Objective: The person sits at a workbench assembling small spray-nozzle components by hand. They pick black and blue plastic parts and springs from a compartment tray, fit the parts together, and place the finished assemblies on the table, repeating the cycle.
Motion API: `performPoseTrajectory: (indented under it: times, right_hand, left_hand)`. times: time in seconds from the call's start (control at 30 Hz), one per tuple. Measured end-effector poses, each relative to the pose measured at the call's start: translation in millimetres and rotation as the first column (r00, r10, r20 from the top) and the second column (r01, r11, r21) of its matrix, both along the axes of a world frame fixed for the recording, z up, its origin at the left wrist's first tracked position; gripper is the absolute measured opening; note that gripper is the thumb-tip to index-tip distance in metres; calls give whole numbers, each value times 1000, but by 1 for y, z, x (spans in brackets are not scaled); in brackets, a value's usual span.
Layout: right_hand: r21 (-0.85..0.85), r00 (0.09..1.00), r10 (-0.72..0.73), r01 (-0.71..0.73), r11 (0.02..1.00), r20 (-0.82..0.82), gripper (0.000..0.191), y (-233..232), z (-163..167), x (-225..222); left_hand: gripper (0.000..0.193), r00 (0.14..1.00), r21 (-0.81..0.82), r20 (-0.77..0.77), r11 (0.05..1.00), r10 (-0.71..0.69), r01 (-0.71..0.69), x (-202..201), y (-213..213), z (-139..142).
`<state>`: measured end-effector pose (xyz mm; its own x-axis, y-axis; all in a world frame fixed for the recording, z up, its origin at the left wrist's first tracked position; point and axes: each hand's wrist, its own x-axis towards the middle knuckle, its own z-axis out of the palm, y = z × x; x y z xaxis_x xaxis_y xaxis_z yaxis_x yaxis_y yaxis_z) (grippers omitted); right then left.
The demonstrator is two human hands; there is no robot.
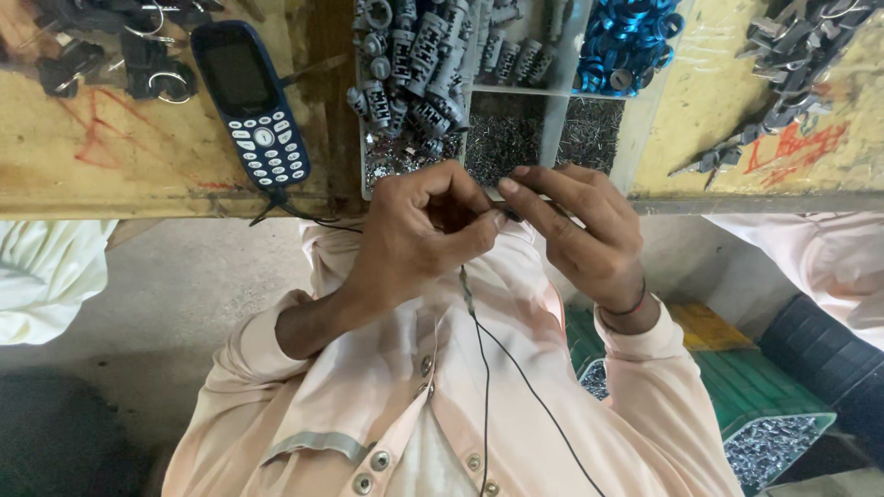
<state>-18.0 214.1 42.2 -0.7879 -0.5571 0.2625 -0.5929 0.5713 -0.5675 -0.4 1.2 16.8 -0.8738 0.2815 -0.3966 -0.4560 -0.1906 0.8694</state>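
Note:
My left hand (pixel 414 241) and my right hand (pixel 582 230) meet at the near edge of a wooden table (pixel 110 166), above my lap. The fingers of both are pinched together on a small dark part (pixel 505 214); it is too small and too hidden to identify. Just behind the hands is a divided white tray (pixel 552 129). It holds grey metal cylinders (pixel 419 64), tiny dark pins (pixel 502 138) and blue rings (pixel 626 41).
A dark blue keypad phone (pixel 250 101) lies on the table at the left, and a thin black cable (pixel 482 368) hangs over my shirt. Keys on rings (pixel 138 55) lie far left, metal keys (pixel 783 64) far right. A green crate of metal bits (pixel 764 423) stands low right. Other people's light clothing (pixel 46 276) flanks me.

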Motion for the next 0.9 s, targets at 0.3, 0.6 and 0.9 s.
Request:
performPoseTrajectory:
  times: [0.3, 0.6, 0.9]
  right_hand:
    - [52, 987, -163, 162, 985, 11, 42, -12, 10, 12]
    - [52, 920, -232, 228, 972, 315, 27, 15, 29, -28]
    - [240, 906, -273, 358, 902, -323, 11, 22, -43, -95]
  left_hand:
    - [15, 845, -220, -535, 968, -16, -121, 2, 10, 2]
    - [19, 777, -167, -630, 977, -3, -132, 10, 0, -11]
    - [27, 678, -169, -729, 985, -100, -36, -3, 2, -34]
